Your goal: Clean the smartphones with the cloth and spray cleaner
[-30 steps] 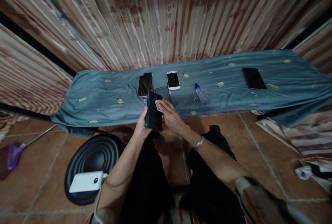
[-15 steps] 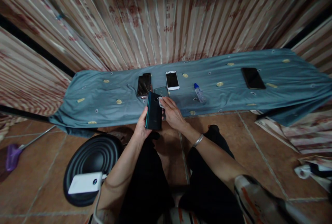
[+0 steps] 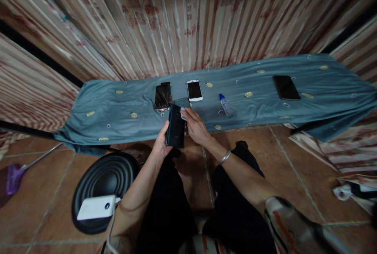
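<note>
My left hand (image 3: pixel 161 143) grips a dark blue-black smartphone (image 3: pixel 176 128) by its left edge, back side up, over the front edge of the cloth. Pinched in my right hand (image 3: pixel 194 125) is a small white cloth (image 3: pixel 183 113), pressed to the phone's upper right corner by the camera. Beyond the phone lies a clear phone case (image 3: pixel 182 102), partly hidden. A black phone (image 3: pixel 161 96) rests to its left on another dark item. Behind it lies a white phone (image 3: pixel 194 90) with a dark screen. To the right is a small clear bottle with a blue cap (image 3: pixel 226 105).
A blue-grey patterned cloth (image 3: pixel 126 128) covers the low bench. Far right on it lies a dark tablet-like device (image 3: pixel 286 87). A white power bank (image 3: pixel 96 207) with a cable sits on a black round stool (image 3: pixel 85 183) at my left. Striped curtains (image 3: pixel 165 22) hang behind.
The white cloth stays on the phone's upper right corner, with my right hand barely shifted. The phone is tilted very slightly differently, and the whole view has drifted a little.
</note>
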Available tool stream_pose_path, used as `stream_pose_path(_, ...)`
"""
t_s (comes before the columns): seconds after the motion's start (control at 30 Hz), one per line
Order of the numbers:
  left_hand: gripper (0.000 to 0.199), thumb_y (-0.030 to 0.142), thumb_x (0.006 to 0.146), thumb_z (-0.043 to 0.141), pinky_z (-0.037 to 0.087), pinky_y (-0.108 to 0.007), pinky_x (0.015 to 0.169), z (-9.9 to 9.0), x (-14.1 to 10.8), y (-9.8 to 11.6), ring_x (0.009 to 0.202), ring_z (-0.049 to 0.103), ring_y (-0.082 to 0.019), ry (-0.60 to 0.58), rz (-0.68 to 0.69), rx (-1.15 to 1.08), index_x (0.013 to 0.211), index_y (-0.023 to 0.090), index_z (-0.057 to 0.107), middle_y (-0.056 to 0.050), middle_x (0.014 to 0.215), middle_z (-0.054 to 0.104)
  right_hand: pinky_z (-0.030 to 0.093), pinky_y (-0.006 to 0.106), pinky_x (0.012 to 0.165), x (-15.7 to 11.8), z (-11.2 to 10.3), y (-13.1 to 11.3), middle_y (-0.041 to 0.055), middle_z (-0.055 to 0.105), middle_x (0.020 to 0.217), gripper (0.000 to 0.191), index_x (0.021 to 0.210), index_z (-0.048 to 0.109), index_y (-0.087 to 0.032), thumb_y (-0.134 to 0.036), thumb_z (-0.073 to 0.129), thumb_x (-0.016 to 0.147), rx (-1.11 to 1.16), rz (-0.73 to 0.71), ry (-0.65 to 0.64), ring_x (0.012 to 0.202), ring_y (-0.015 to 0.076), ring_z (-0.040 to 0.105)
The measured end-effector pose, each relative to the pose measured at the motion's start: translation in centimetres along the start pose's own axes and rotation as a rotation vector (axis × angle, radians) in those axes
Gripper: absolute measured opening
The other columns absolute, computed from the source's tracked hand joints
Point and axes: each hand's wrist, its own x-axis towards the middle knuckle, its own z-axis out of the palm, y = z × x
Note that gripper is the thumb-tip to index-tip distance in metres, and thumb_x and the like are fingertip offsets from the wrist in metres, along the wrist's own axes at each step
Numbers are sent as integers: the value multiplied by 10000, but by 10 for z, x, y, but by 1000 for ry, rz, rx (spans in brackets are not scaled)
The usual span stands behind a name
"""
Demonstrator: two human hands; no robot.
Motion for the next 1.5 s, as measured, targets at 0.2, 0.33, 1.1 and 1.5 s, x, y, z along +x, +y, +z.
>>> stream_pose_path(0.2, 425, 369, 1013, 400, 595, -369, 876, -5, 3, 3, 741, 755, -197, 9, 3, -33, 1169, 85, 675, -88, 845, 787, 359, 490, 1205, -9, 4, -11, 183, 493, 1493, 534, 1435, 513, -101, -82, 380, 918, -11, -45, -34, 1431, 259, 396)
stream_pose_path(0.33, 359, 315, 1004, 439, 578, -271, 854, -7, 6, 0, 663, 731, -143, 49, 6, -48, 1133, 110, 704, -42, 787, 783, 341, 481, 1223, -11, 4, -19, 153, 447, 1540, 570, 1470, 477, -127, -57, 363, 916, -12, -67, -32, 1471, 250, 338)
stream_pose_path(1.1, 203, 300, 900, 633, 509, -317, 1014, -2, 12, -12, 1050, 723, -221, 7, 100, 51, 904, 125, 735, -76, 898, 788, 362, 489, 1215, -7, -6, -29, 104, 459, 1532, 520, 1474, 478, -205, -115, 306, 991, -10, -138, 2, 1478, 231, 328)
stream_pose_path(1.5, 326, 355, 969, 539, 555, -248, 858, -7, 15, -7, 751, 731, -147, 39, 63, 3, 1076, 106, 719, -42, 783, 759, 373, 501, 1206, -18, 2, -36, 119, 434, 1548, 561, 1506, 428, -207, -90, 372, 960, 2, -185, -68, 1474, 249, 332)
